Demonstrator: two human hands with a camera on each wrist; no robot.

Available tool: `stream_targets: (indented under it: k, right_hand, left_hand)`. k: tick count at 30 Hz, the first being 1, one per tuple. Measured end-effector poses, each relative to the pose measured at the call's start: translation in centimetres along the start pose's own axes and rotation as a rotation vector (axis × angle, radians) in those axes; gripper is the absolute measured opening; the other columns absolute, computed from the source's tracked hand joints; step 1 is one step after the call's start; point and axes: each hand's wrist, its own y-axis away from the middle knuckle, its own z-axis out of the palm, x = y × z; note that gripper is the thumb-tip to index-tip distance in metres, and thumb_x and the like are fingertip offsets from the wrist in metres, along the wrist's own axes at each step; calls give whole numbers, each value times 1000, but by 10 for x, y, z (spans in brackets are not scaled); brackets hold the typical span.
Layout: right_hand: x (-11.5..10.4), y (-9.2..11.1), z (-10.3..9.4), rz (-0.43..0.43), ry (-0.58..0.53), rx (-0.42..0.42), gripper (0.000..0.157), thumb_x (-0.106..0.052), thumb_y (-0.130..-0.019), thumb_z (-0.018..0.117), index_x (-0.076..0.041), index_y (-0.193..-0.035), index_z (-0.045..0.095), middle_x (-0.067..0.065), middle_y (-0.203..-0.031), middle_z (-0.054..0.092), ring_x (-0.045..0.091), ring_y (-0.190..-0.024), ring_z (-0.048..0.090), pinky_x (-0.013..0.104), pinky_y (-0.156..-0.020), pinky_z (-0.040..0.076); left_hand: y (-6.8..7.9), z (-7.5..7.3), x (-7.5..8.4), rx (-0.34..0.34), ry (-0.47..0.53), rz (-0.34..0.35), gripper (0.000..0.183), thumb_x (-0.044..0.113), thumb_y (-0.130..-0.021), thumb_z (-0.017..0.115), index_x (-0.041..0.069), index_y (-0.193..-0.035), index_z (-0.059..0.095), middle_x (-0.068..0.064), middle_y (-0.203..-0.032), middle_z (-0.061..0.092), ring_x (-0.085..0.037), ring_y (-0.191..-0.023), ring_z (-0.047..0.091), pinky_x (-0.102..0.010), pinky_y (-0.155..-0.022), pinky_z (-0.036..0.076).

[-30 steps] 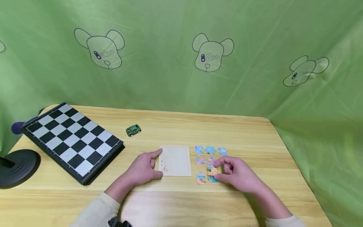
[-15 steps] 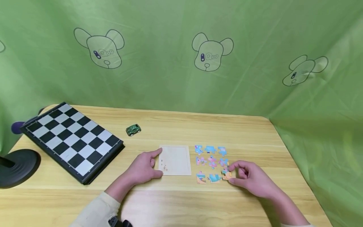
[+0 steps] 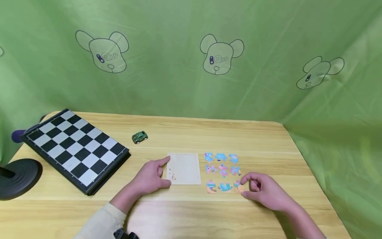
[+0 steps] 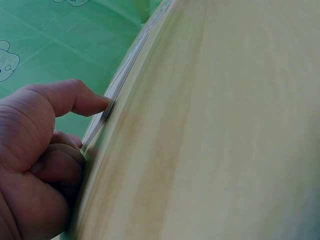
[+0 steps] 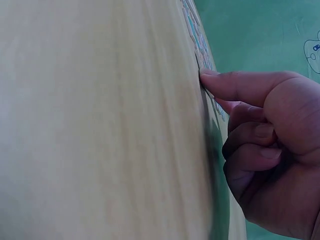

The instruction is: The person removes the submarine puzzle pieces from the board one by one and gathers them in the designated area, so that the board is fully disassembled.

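My left hand (image 3: 150, 176) holds the left edge of a pale square puzzle tray (image 3: 185, 169), index finger near its far corner and thumb near its near corner. In the left wrist view the thumb (image 4: 82, 98) rests on the tray's edge, other fingers curled. To the tray's right lie small colourful jigsaw pieces in three rows. My right hand (image 3: 267, 192) pinches the last jigsaw piece (image 3: 238, 187) of the near row by its right side, thumb and index finger on it. The right wrist view shows its remaining fingers curled; the hand (image 5: 277, 145) largely hides the piece.
A black-and-white chessboard (image 3: 78, 142) lies at the left, with a round black stand base (image 3: 22, 179) beside it. Behind the tray is a small green toy car (image 3: 139, 137). A green curtain (image 3: 167, 86) hangs along the table's far edge.
My right hand has carried the orange-and-blue jigsaw piece rightward and set it down at the end of the near row. My left hand stays at the tray.
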Motion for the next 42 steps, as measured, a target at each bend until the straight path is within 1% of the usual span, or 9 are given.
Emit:
stream_targets:
  k: [4,9,16,21,28,33,37,42]
  right_hand:
    - [1,-1,1,7,-9,-11,29,-20,-85,81,-9,-107,64,-6,-66,35,7,-56,33,28,-75,45]
    - [0,-3,2,26,-33,-17,30,-18,-85,81,-7,-107,64,-5,-65,35,6,-55,32,28,-75,46]
    - [-3,-5,1,10,-53,-12,32,-15,-85,81,-3,-109,63,-3,-65,35,8,-56,33,27,-74,43]
    - [0,-6,4,6,-50,-4,32,-15,-84,81,-4,-109,64,-4,-66,35,8,-57,35,27,-73,42]
    - [3,-7,7,37,-42,12,31,-18,-83,82,-8,-106,65,-5,-65,37,7,-57,36,28,-74,42]
    - [0,-7,6,22,-53,13,32,-17,-84,82,-6,-108,64,-4,-65,37,7,-57,36,27,-73,42]
    - [-1,-8,4,11,-58,16,33,-16,-83,82,-5,-109,64,-4,-65,37,8,-56,36,27,-72,42]
    - [1,-11,5,5,-48,12,33,-15,-84,82,-4,-109,64,-3,-66,38,8,-56,36,28,-70,42]
  left_hand:
    - [1,-1,0,2,-11,8,90,6,-69,82,0,-150,42,6,-51,34,-9,-44,29,-26,-46,32]
    - [1,-3,1,6,-18,8,90,6,-69,83,0,-150,42,6,-51,33,-9,-44,29,-26,-47,32]
    - [-1,-5,0,13,-20,7,90,6,-70,83,0,-150,42,6,-51,32,-9,-44,28,-25,-46,31]
    - [-1,-7,-2,21,-22,7,89,6,-70,82,0,-150,43,5,-51,33,-9,-43,28,-25,-45,31]
    - [-1,-7,-5,28,-17,6,89,5,-69,82,0,-149,44,5,-52,34,-10,-44,29,-26,-45,32]
    - [-1,-8,-5,28,-20,13,89,5,-69,82,0,-149,44,5,-52,34,-10,-44,30,-26,-45,31]
    - [-2,-8,-5,34,-14,26,87,7,-71,83,0,-149,44,5,-52,34,-10,-44,29,-26,-45,31]
    - [2,-7,-5,59,30,8,80,12,-77,83,3,-148,47,5,-53,32,-11,-45,28,-27,-47,31]
